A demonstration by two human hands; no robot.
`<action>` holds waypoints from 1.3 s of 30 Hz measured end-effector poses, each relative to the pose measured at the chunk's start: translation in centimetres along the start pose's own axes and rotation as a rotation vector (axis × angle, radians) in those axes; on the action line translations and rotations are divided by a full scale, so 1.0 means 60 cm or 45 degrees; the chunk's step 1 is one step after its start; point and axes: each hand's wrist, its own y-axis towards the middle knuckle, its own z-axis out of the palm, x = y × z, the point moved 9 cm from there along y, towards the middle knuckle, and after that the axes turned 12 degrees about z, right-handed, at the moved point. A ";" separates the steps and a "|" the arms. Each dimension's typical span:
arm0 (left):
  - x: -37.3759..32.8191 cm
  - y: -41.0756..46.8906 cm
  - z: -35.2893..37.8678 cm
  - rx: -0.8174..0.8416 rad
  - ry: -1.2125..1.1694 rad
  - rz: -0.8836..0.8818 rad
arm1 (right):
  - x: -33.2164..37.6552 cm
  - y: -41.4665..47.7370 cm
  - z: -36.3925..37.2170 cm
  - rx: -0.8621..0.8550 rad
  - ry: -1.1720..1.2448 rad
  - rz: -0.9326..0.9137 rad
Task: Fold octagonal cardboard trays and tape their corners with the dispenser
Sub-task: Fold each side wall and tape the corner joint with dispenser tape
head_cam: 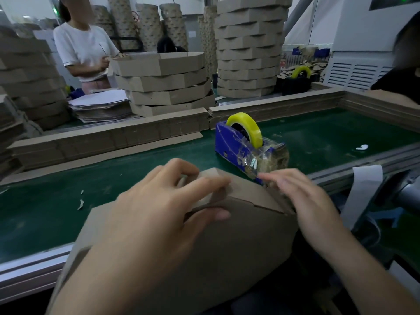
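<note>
A brown cardboard tray (227,244) is tilted toward me over the near edge of the green belt, its far corner raised. My left hand (159,208) grips that corner, fingers curled over the folded flap and thumb pressed on the panel below. My right hand (304,201) lies with straight fingers along the tray's right edge, fingertips reaching toward the front of the blue tape dispenser (236,144). The dispenser stands just beyond the tray and carries a yellow tape roll (246,128). Crumpled clear tape clings to its front; whether a strip sits under my right fingers is blurred.
A low cardboard wall (113,137) borders the green belt (68,189) at the back. Stacks of folded trays (166,87) and a taller stack (247,48) stand behind it. A person in a white shirt (84,48) works at the far left. A second dispenser (297,80) sits far right.
</note>
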 end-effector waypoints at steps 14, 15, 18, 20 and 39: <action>0.039 -0.040 0.023 0.000 -0.291 -0.054 | 0.003 0.009 0.020 0.137 0.054 -0.040; 0.025 -0.024 0.028 0.057 -0.202 0.004 | 0.007 0.008 0.025 0.143 0.048 -0.056; -0.004 0.007 0.046 0.163 -0.054 0.118 | 0.010 0.007 0.028 0.132 0.017 -0.060; -0.006 0.011 0.051 0.163 -0.041 0.143 | 0.008 0.013 0.023 0.148 0.007 -0.035; 0.020 0.007 0.058 0.147 -0.136 0.027 | -0.118 0.221 -0.068 -0.042 0.468 0.837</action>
